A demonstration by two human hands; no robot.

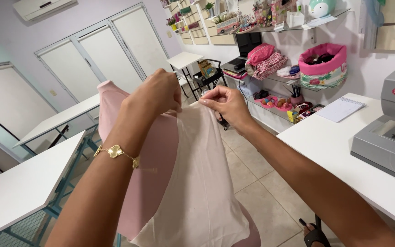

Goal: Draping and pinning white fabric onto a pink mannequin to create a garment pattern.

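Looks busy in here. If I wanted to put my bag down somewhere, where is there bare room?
The white table at the left is bare. The right-hand table is open between the spiral notepad and the grey sewing machine. The glass shelves are crowded. Both hands, left and right, are busy with the cream cloth on the pink dress form.

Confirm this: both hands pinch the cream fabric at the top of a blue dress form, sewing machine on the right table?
Not quite: the dress form is pink, not blue, as the head view shows. Both the left hand and right hand pinch the cream fabric; the sewing machine sits right.
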